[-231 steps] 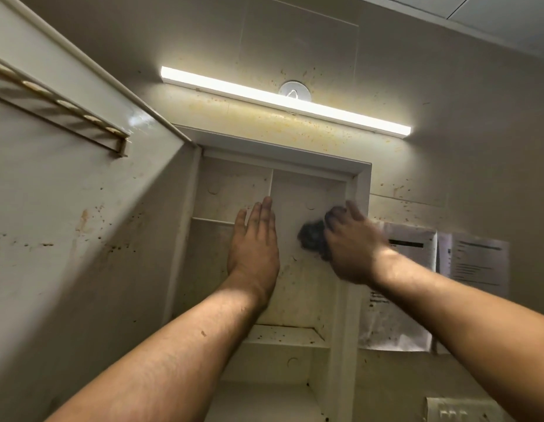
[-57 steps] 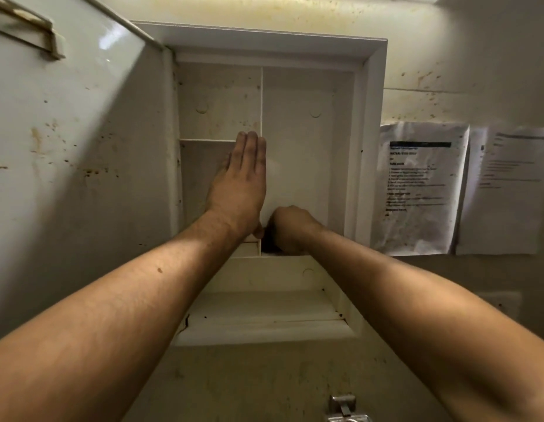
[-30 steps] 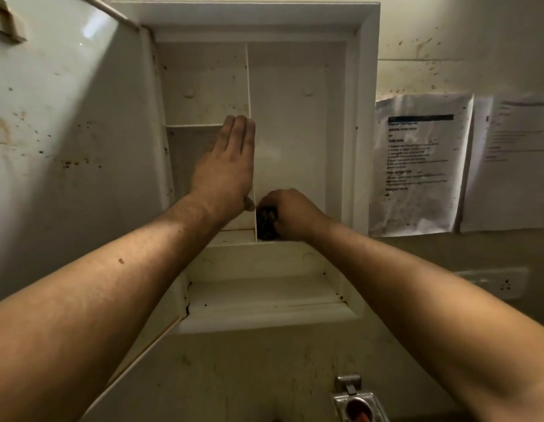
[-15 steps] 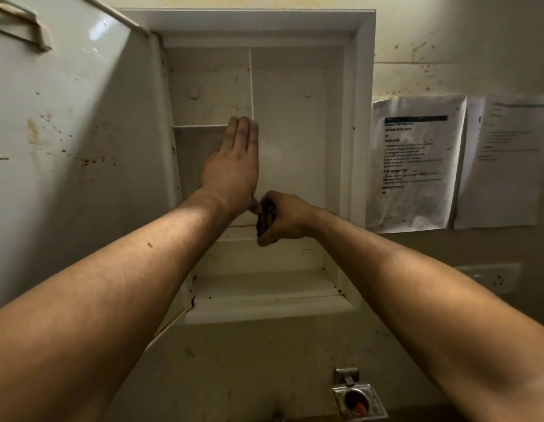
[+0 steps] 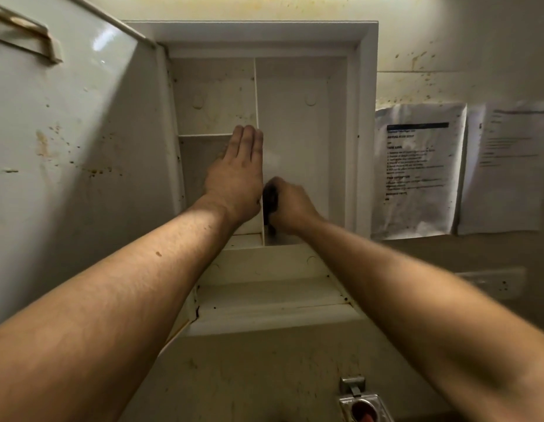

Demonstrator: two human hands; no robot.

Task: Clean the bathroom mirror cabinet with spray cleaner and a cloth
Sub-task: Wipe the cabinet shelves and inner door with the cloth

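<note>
Cabinet (image 5: 366, 86) open, door (image 5: 82, 147) swung left, inner face speckled with stains. Left hand (image 5: 237, 175) flat, fingers straight and together, pressed against vertical divider (image 5: 256, 92). Right hand (image 5: 290, 205) curled round dark cloth (image 5: 269, 205), cloth against divider's right face (low in right compartment, just above shelf (image 5: 258, 239)). Two printed sheets (image 5: 416, 169) on wall right of cabinet.

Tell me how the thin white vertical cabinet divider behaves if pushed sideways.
Probably flexes: the thin white divider looks slim, and the left hand lies flat against it, seemingly bracing it. Likely fragile, so the right hand should rub its dark cloth gently.
</note>
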